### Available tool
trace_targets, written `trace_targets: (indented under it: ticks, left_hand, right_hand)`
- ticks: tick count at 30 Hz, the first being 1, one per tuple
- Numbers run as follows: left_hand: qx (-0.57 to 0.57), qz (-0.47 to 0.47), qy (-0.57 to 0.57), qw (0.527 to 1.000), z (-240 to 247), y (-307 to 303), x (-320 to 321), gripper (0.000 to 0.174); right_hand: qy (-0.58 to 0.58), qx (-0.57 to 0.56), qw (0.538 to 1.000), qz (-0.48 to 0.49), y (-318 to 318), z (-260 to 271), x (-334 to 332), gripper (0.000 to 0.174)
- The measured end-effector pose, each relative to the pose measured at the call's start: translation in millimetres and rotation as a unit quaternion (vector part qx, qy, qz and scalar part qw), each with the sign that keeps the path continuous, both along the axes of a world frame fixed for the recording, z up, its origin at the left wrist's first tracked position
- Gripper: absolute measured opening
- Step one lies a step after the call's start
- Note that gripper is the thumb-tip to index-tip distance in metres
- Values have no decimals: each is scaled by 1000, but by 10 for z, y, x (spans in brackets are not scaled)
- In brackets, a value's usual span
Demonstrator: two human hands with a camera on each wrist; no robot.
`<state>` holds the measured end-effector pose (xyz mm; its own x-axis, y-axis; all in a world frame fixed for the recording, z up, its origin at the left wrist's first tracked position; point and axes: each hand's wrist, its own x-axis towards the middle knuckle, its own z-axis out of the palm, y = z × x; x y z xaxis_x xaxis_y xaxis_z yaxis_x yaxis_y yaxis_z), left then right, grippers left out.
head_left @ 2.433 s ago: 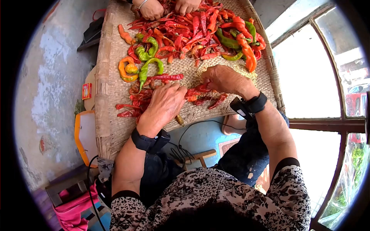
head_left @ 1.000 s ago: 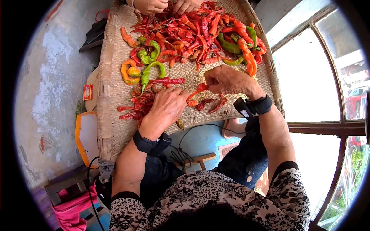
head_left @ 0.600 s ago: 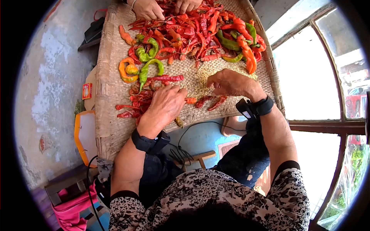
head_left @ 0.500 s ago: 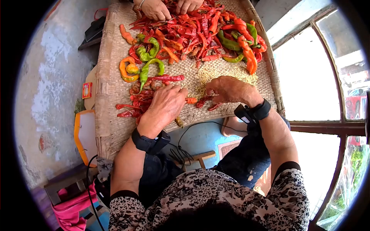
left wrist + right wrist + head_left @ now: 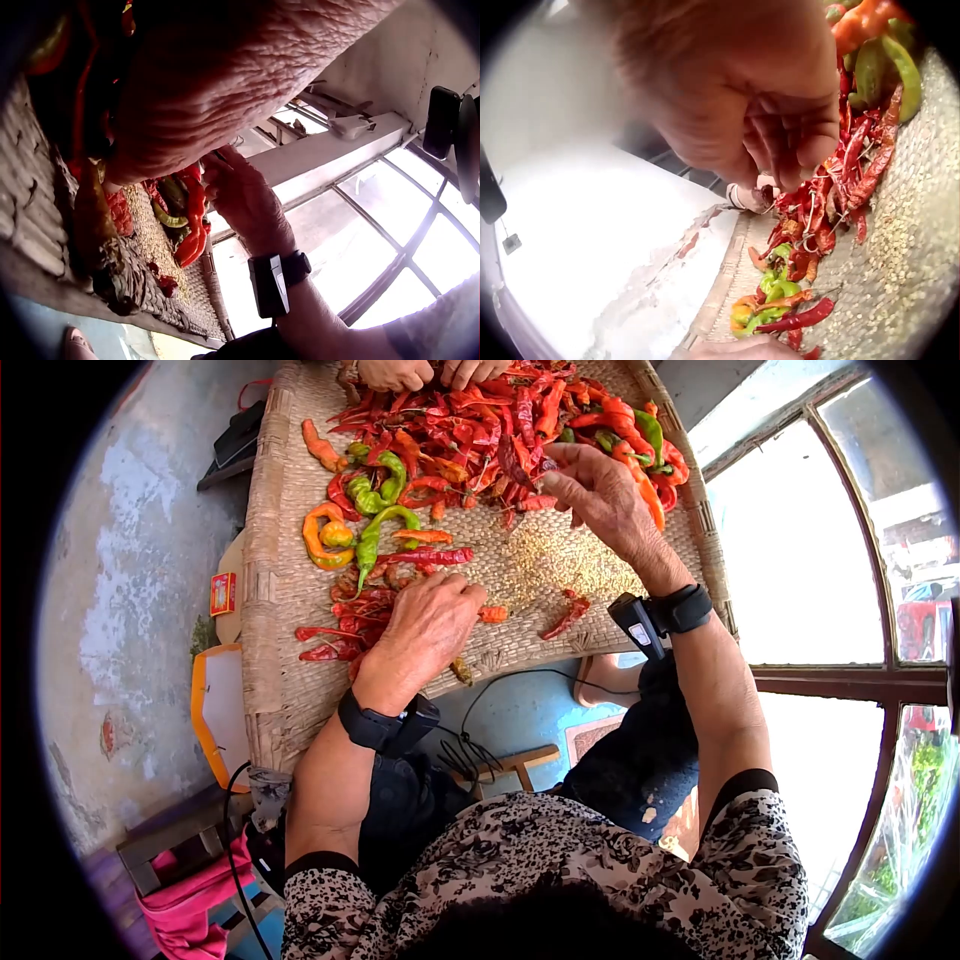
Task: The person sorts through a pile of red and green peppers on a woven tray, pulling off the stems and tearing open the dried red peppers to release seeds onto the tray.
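Observation:
Over the right edge of the large heap of dried red chilies (image 5: 470, 435), my right hand (image 5: 605, 500) pinches a dark red dried chili (image 5: 514, 461) between thumb and fingers. The right wrist view shows these fingers (image 5: 780, 142) bent inward. My left hand (image 5: 430, 620) lies low on a smaller group of red chilies (image 5: 365, 610), its fingers bent down. The tip of an orange chili (image 5: 492, 614) shows past its fingertips. I cannot tell whether the left fingers grip anything. One dark red chili (image 5: 567, 617) lies to their right, near pale seeds (image 5: 560, 565).
Another person's hands (image 5: 430, 372) work at the far side of the woven tray (image 5: 275, 560). Curled green peppers (image 5: 380, 490) and an orange pepper (image 5: 325, 540) lie left, fresh peppers (image 5: 640, 445) right. A window (image 5: 800, 550) stands to the right; a cable (image 5: 470, 740) lies below.
My right hand has moved from the near seeds up to the large heap, taking a dark red chili along. An orange chili has slid nearer, beside the green pepper. My left hand has stayed put.

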<state>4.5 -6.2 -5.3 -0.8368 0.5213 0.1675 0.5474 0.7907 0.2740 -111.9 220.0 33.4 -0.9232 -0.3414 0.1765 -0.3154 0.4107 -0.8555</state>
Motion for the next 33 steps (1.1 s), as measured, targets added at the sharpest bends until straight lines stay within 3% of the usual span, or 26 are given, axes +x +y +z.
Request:
trace_targets:
  ticks: [1, 3, 6, 9, 14, 16, 20, 22, 23, 25, 27, 28, 30, 31, 33]
  left_hand:
    - [0, 0, 1, 1000, 2, -1, 0, 12]
    - [29, -1, 3, 1000, 9, -1, -5, 11]
    - [55, 12, 16, 998, -4, 26, -16, 10]
    - [58, 22, 5, 998, 40, 38, -10, 9]
    - [82, 28, -3, 996, 60, 54, -12, 10]
    - [81, 32, -6, 996, 70, 52, -2, 10]
    - [91, 7, -23, 996, 82, 41, 4, 14]
    - [79, 2, -21, 997, 53, 27, 1, 16]
    - [69, 4, -11, 998, 24, 18, -3, 16]
    - [59, 4, -3, 998, 5, 14, 4, 16]
    - [42, 8, -7, 999, 12, 18, 4, 16]
    - [43, 9, -6, 999, 16, 22, 2, 16]
    - [35, 15, -16, 999, 19, 21, 3, 16]
    - [34, 15, -15, 999, 21, 19, 2, 16]
    - [30, 17, -21, 999, 18, 19, 3, 16]
  right_hand:
    - [1, 0, 1000, 0, 10, -13, -15, 35]
    - [134, 30, 990, 17, 18, -17, -22, 46]
    - [30, 221, 946, 235, -49, -94, 256, 49]
    - [37, 304, 903, 301, -215, -181, 538, 37]
    - [55, 297, 913, 274, -300, -357, 552, 25]
    - [-47, 280, 911, 300, -303, -198, 546, 23]
    - [-76, 240, 917, 308, -278, -94, 529, 19]
    - [-223, 278, 879, 317, -279, 1, 497, 16]
    - [-223, 278, 879, 317, -235, -29, 445, 16]
    - [-22, 289, 890, 351, -104, -133, 274, 16]
    - [33, 128, 976, 175, -89, -54, 184, 38]
    - [38, 39, 994, 92, -60, -54, 95, 50]
    - [122, 14, 992, -23, 19, -43, -47, 52]
    - [123, 13, 992, -23, 85, -41, -44, 52]
    - [99, 206, 966, 118, 224, -30, 15, 53]
